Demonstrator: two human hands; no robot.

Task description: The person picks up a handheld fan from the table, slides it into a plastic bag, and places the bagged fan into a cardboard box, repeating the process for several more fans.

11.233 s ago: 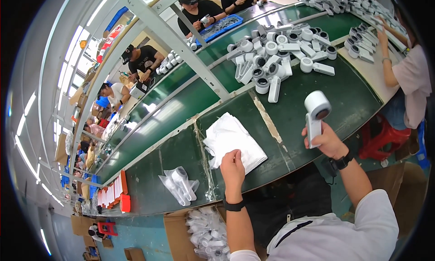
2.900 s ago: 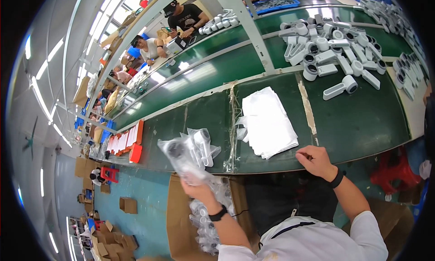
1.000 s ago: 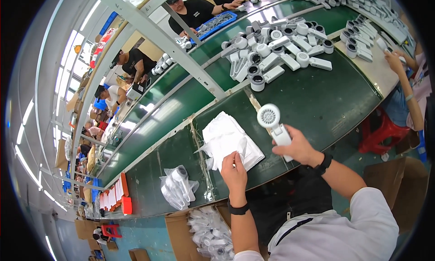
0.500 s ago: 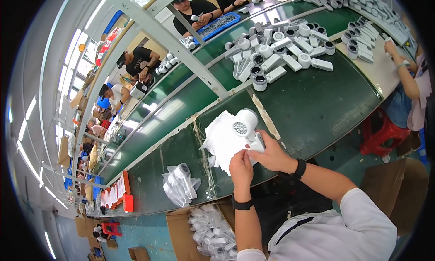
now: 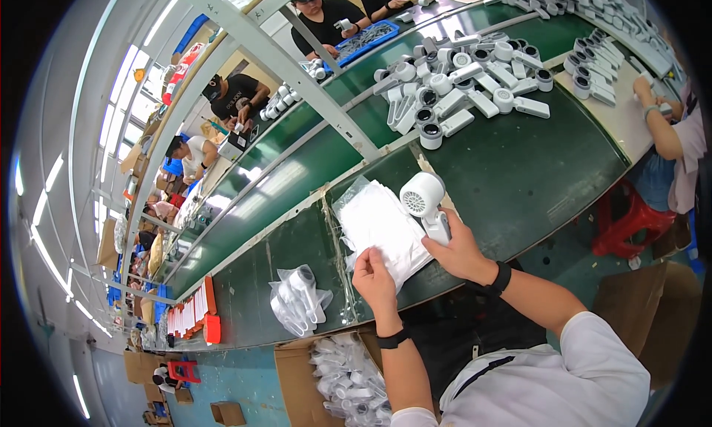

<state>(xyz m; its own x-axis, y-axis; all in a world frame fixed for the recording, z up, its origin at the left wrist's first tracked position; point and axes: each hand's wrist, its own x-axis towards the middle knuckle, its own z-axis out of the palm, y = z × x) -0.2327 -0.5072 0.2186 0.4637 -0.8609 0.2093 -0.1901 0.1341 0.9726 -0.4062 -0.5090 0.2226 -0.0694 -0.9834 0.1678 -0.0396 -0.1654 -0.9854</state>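
Note:
My right hand (image 5: 461, 253) is closed round the handle of a white handheld fan (image 5: 423, 197), whose round head with a slotted grille points up and to the left. Beneath it on the green bench lies a pile of thin white bags (image 5: 374, 223) with crinkled, partly clear edges. At the pile's near edge is my left hand (image 5: 375, 282), its fingers curled together; whatever they may pinch is hidden. Left of the pile rests a clear bag (image 5: 299, 301) with white fan parts inside.
A heap of white fans (image 5: 467, 78) covers the far bench. Below the bench edge stands a cardboard box (image 5: 293, 375) of bagged fans. Orange-and-white boxes (image 5: 194, 312) line the left end. A metal post (image 5: 326, 104) rises ahead. A co-worker (image 5: 667, 130) sits at right.
My left hand has left the fan's handle and moved down and left to the pile. My right hand has shifted slightly right with the fan, uncovering more of the pile.

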